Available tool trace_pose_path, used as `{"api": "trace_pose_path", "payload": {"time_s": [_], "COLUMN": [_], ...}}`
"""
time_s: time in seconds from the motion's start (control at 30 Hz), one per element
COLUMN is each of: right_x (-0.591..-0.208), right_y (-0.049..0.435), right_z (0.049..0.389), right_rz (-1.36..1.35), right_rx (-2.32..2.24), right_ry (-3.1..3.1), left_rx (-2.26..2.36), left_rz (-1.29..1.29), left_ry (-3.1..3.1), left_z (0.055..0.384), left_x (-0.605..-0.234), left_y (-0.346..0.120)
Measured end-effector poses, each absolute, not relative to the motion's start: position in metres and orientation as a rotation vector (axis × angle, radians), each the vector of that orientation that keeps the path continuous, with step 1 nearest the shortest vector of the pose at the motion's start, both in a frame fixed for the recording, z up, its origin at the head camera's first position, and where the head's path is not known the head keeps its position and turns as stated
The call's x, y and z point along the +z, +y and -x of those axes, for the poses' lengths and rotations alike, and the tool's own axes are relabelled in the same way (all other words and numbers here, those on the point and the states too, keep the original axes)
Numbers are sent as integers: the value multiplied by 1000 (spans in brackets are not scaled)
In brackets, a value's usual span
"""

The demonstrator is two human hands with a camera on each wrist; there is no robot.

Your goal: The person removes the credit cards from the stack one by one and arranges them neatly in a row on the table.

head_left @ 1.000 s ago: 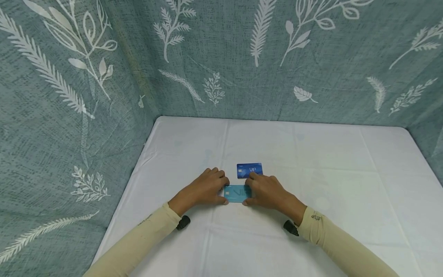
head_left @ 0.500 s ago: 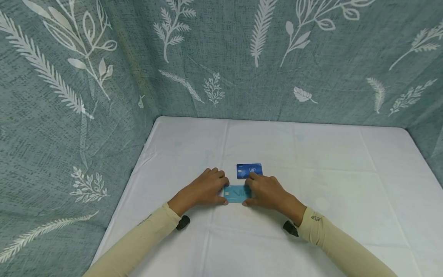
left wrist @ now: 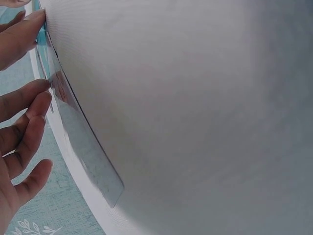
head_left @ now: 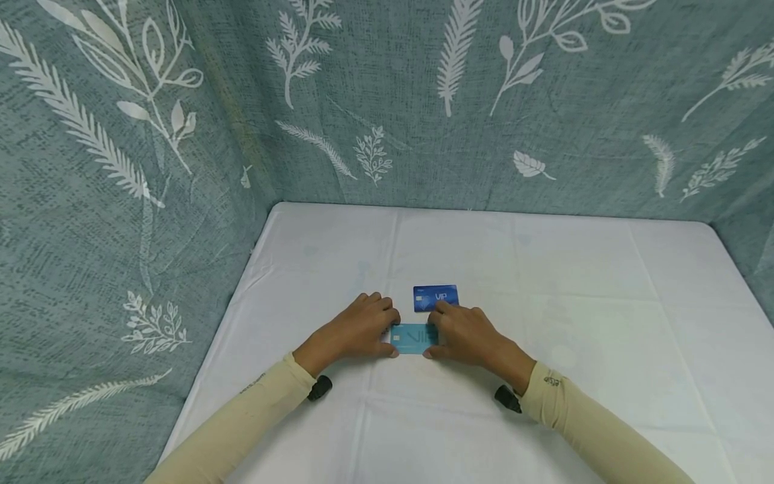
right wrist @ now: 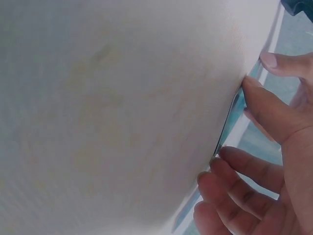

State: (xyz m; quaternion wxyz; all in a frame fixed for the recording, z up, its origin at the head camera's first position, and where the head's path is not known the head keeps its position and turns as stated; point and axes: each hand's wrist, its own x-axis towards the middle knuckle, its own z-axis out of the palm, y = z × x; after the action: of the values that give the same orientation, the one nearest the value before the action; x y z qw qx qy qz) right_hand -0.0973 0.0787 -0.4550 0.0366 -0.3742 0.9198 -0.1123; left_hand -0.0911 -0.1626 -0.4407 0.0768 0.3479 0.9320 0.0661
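A light teal VIP card (head_left: 414, 339) with a chip lies flat on the white cloth between both hands. My left hand (head_left: 358, 329) holds its left end, thumb at the near edge and a finger at the far edge. At the other end my right hand (head_left: 468, 336) grips it the same way, covering the corner. A dark blue VIP card (head_left: 434, 297) lies just beyond, close to the right fingers. The left wrist view has a glossy, see-through-looking strip (left wrist: 88, 147) running along the cloth past the left fingertips (left wrist: 43, 88); what it is I cannot tell.
White cloth covers the table (head_left: 580, 289). A teal curtain (head_left: 399, 101) with white leaf prints hangs behind it and along the left side. Dark wrist cameras stick out beneath both cream sleeves (head_left: 598, 420).
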Motion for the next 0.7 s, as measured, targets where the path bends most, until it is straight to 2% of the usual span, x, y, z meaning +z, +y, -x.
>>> {"api": "trace_pose_path", "payload": {"time_s": [0.7], "right_x": [-457], "right_y": [79], "right_z": [98], "right_rz": [1153], "right_rx": [-361], "right_ry": [2824], "left_rx": [192], "left_rz": [-1051], "left_ry": [2786], "left_z": [92], "left_x": [-442], "left_y": [-163]}}
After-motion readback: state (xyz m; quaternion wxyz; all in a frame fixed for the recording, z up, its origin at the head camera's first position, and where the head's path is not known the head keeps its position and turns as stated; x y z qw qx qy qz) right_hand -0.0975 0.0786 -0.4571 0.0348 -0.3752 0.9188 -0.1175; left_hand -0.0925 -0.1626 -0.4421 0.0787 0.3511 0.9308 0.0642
